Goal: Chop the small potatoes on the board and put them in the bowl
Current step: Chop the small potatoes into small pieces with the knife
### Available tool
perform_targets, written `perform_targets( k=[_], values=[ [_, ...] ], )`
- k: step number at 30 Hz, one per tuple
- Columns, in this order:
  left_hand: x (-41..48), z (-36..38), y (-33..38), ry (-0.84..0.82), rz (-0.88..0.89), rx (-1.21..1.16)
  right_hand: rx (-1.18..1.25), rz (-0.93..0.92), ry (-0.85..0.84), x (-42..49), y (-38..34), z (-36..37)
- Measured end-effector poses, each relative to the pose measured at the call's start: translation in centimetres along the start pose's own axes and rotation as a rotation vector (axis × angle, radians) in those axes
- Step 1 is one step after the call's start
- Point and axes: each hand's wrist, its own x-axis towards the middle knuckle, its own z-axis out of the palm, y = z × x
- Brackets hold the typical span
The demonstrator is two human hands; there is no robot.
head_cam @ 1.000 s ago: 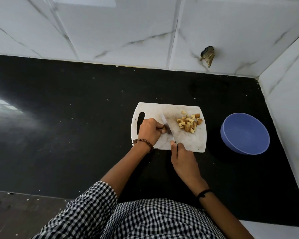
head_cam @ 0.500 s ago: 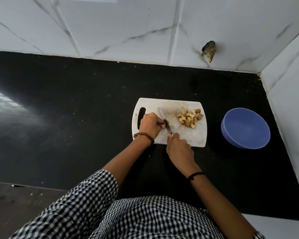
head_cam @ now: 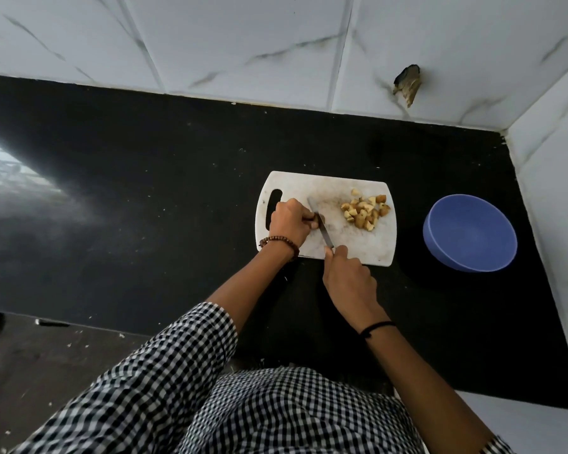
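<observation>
The white cutting board point(head_cam: 358, 245) is the anchor here. On its left half, the left hand point(head_cam: 289, 221) curls its fingers onto a small brown potato point(head_cam: 321, 219), pinning it to the board. The right hand point(head_cam: 348, 280), just off the board's near edge, is closed around the handle of a knife point(head_cam: 322, 229). The handle itself is hidden in the fist, and the blade runs diagonally across the board, right against the potato. A heap of chopped pieces point(head_cam: 364, 213) sits on the board's right half. The blue bowl point(head_cam: 469, 232) stands apart from the board on its right, with nothing visible in it.

The step in hand looks like cutting this potato. To do it well, tuck the left fingertips back from the blade and press straight down rather than sawing, so the round potato cannot roll. Steer new pieces toward the heap—away from the board's edge.
</observation>
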Motion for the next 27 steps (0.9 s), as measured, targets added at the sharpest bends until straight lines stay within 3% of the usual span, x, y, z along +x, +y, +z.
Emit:
perform_targets(
  k=[15, 19, 27],
  values=[
    [-0.1, 0.3, 0.0, 0.022, -0.015, -0.03, -0.091, -0.023, -0.058, -4.6, 3.5, -1.9],
    [-0.1, 0.2, -0.4, -0.01, 0.017, -0.024, 0.032, 0.022, -0.158, -4.6, 4.6, -3.1],
    [0.6, -0.7, -0.6, -0.167, 0.221, 0.206, 0.212, 0.089, -0.075, -4.0, 5.2, -2.8]
  ],
)
